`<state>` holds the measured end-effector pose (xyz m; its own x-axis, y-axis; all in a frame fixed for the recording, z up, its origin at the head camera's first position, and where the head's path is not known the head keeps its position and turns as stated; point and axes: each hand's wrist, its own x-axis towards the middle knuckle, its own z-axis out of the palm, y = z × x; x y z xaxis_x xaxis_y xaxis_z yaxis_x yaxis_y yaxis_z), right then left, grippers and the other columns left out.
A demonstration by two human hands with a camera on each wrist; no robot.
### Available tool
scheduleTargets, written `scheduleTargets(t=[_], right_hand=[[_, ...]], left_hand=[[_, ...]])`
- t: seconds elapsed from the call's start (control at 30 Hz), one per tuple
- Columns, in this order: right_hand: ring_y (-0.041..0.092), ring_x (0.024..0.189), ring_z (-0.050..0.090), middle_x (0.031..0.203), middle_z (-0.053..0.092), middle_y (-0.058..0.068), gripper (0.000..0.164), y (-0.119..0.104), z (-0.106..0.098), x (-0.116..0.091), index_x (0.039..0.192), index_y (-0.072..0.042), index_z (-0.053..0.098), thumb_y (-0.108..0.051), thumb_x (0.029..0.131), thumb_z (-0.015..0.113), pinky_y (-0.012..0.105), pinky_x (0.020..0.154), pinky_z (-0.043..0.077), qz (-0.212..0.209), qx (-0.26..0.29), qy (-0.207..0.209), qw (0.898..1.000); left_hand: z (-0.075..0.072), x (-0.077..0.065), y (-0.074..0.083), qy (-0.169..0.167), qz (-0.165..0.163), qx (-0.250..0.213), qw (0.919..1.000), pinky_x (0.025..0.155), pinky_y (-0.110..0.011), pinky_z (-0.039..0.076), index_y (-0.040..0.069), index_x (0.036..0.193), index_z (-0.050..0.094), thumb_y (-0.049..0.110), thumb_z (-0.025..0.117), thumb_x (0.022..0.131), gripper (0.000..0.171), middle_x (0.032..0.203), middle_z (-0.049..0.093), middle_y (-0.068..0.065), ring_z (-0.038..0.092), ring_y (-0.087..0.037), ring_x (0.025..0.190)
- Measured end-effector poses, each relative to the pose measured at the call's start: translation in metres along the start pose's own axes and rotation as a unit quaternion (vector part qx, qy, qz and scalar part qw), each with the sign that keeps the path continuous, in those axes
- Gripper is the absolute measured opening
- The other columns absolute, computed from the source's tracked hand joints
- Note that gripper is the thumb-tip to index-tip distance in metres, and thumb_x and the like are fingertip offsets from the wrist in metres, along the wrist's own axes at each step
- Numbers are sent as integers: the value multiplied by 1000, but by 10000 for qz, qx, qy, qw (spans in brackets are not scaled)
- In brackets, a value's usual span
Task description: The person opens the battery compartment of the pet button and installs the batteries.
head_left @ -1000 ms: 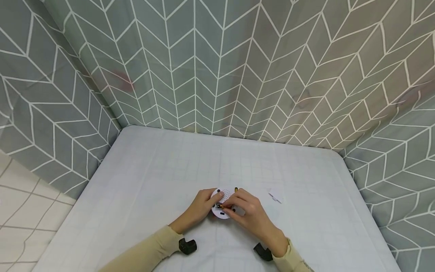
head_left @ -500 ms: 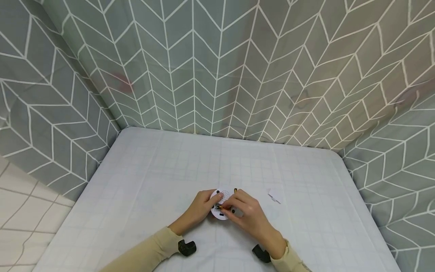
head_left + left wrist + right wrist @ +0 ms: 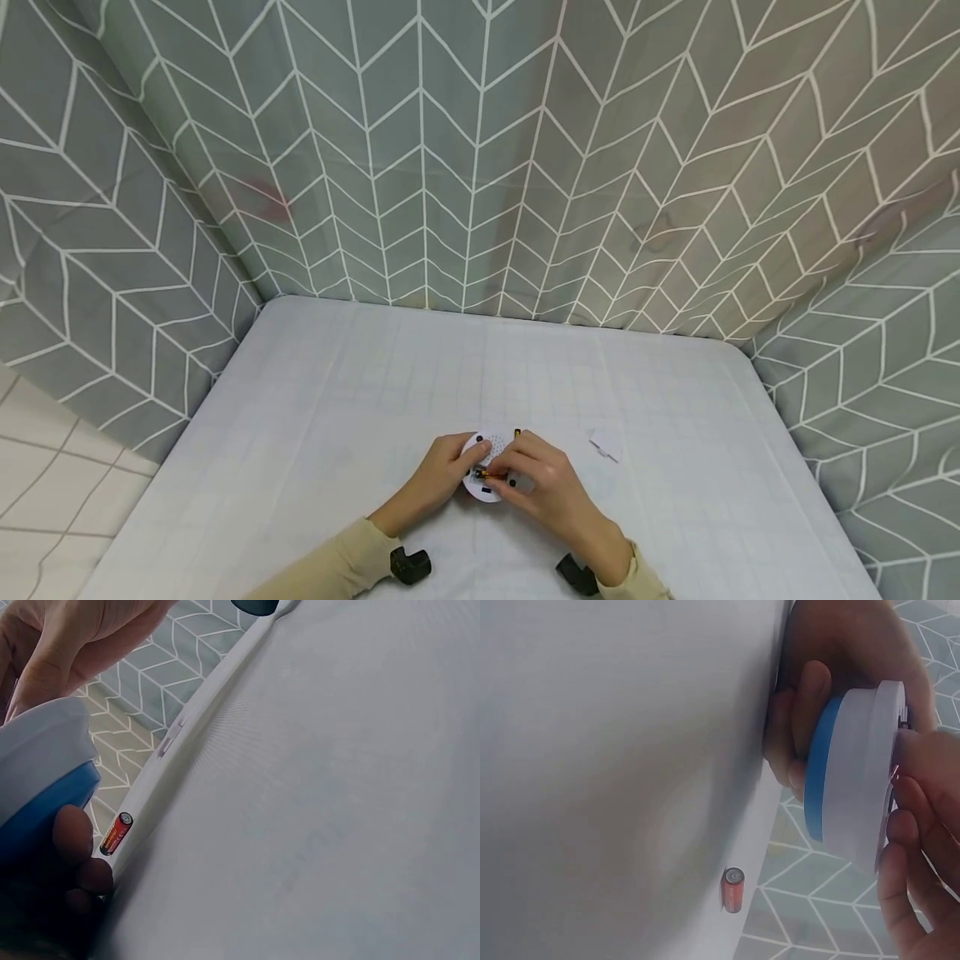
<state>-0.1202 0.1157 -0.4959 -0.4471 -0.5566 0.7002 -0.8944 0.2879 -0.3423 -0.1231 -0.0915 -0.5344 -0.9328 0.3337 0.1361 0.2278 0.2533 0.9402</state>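
Note:
A round white device with a blue band [image 3: 859, 772] is gripped by my left hand [image 3: 438, 479]. Its flat face [image 3: 482, 495] points up, with speaker holes, dark feet and an uncovered battery compartment. My left thumb lies over that face, while the fingers curl under the blue side. My right hand [image 3: 546, 483] pinches a small orange-and-black battery [image 3: 492, 475] at the compartment. Whether the battery is fully seated cannot be made out; fingertips hide part of it. Another battery [image 3: 116, 834], red and black, lies on the table beyond the hands.
A small white cover piece [image 3: 604, 446] lies on the white-clothed table [image 3: 337, 392], right of the right hand. Patterned curtains [image 3: 450, 167] rise behind the table and along both sides. Black wrist camera mounts [image 3: 410, 566] sit on the wrists.
The head view has tilted slightly, so everything sits lower in it. Both hands keep nearly the same pose, with the right fingers still on the battery at the compartment.

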Motion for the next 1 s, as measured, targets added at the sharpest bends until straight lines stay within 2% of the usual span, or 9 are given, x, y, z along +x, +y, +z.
scheduleTargets(t=[0.23,0.47,0.67,0.83,1.0], right_hand=[[6,78,59,89,67,-6,24,-2,0,0,92,-15,74,-2,76,88,11,73,48,9,-48,38,10000],[7,82,60,92,68,-6,25,-3,0,0,95,-15,75,-5,78,91,12,76,49,15,-40,1,10000],[7,78,60,89,67,-6,26,-2,2,0,92,-15,74,-2,75,90,9,73,48,-1,-49,72,10000],[8,76,61,88,67,-5,30,-5,4,-2,92,-15,73,1,72,88,12,70,50,-26,265,263,9993],[9,78,63,89,69,-3,32,-7,8,-2,95,-13,74,4,72,89,15,71,53,-174,619,328,9974]], left_hand=[[1,-2,3,42,-16,-19,10000,72,-21,50,8,98,75,26,55,109,29,89,75,-1,60,-2,76],[1,-1,-1,59,63,99,9999,71,-21,51,9,96,75,27,54,109,30,87,75,1,60,-1,75],[1,0,-1,73,73,137,9999,71,-21,50,9,97,75,28,54,109,31,87,74,0,60,-2,74],[2,-2,0,67,-33,-20,10000,70,-21,50,5,101,76,25,54,109,31,89,76,-2,60,0,74],[2,-3,-1,127,-76,-214,9997,70,-21,50,3,102,76,21,52,110,30,91,76,-4,59,0,74]])
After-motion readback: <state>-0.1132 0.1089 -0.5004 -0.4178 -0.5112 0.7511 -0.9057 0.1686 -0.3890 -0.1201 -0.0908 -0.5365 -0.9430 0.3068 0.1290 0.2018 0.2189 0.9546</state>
